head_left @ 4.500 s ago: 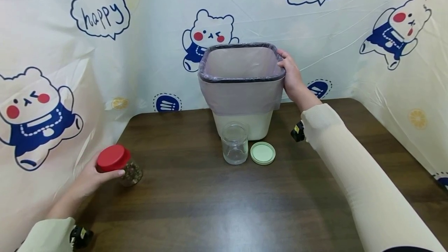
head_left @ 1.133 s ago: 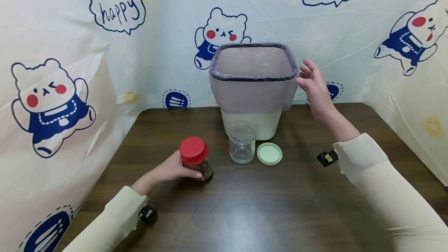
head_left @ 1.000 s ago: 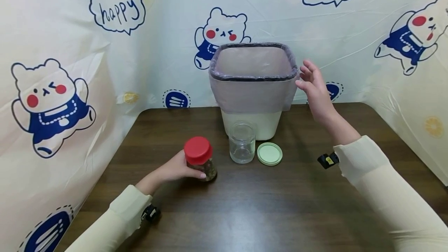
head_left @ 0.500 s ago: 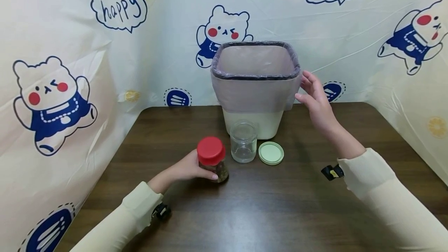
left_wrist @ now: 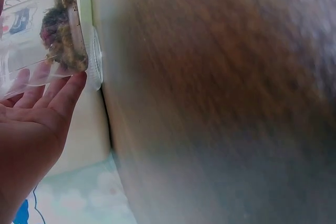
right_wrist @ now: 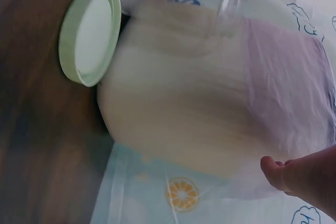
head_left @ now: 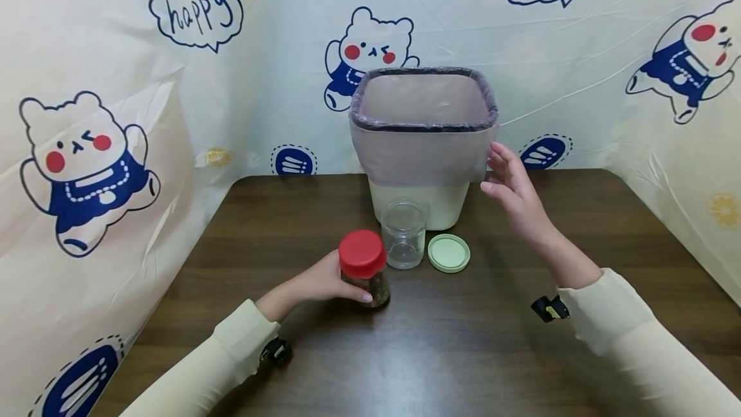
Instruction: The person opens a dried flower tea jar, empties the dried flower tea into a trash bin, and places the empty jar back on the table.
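My left hand grips a clear jar with a red lid, thumb across its front and fingers behind. Dried brownish-green and purplish bits lie in the bottom of this jar in the left wrist view. Just behind and right of it stands an uncapped glass jar, with a pale green lid flat on the table beside it. My right hand holds nothing; its fingers are loosely bent near the right side of the trash bin.
A thin purplish liner hangs over the upper part of the bin, which stands at the back of the dark wooden table. Behind it hangs a pale printed cloth, which runs along the sides too.
My left hand has brought the red-lidded jar rightward from the table's left edge, close to the uncapped jar. My right hand has left the bin's rim and come down beside it.
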`<state>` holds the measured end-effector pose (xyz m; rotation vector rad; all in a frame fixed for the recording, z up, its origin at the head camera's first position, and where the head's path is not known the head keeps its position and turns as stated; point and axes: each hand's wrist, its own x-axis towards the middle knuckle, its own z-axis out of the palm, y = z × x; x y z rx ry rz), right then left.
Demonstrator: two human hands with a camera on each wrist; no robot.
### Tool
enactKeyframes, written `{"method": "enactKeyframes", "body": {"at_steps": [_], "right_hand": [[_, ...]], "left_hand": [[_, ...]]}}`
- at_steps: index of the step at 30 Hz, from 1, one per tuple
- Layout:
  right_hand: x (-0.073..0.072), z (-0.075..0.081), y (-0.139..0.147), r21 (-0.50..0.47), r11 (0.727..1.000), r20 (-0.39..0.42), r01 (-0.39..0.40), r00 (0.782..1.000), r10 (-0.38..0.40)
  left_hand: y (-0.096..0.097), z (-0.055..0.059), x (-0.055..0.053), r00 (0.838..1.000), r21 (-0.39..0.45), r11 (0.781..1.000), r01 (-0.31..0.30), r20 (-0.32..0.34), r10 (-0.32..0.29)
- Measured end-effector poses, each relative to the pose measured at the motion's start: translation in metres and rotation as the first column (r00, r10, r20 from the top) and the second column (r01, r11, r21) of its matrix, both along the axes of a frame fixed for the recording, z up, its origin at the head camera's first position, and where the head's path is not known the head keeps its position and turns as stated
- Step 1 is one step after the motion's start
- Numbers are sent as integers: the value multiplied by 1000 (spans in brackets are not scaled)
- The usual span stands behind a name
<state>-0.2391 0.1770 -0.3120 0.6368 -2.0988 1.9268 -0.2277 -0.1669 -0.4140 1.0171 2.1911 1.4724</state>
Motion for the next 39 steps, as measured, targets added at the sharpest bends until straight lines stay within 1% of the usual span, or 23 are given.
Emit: {"method": "enactKeyframes", "body": {"at_steps": [5,11,16,22,28,30,33,37,39], "right_hand": [[7,-10,-5,15,1000,3,-23,1000,22],[16,-19,-11,48,996,15,-70,997,70],[23,-26,-17,55,992,9,-118,993,117],[29,-39,-24,99,979,-12,-180,983,182],[35,-50,-31,191,957,-13,-220,974,226],[37,-53,-34,223,948,-21,-226,971,237],[40,-57,-39,259,937,-20,-234,969,247],[44,-60,-45,294,927,-12,-235,968,249],[46,-62,-47,316,922,-9,-223,971,238]], "left_hand": [[6,1,2,1000,-17,1000,0,-9,-1],[14,-2,3,1000,-31,1000,-6,-8,5],[21,-3,3,1000,-34,999,17,2,-17],[32,-3,4,999,-32,998,46,24,-45],[44,-3,6,998,-57,997,46,40,-43],[47,-1,8,998,-62,997,43,48,-40],[50,11,14,997,-60,997,45,65,-41],[54,25,22,997,-41,998,47,59,-44],[55,25,23,998,-40,998,42,44,-40]]}}
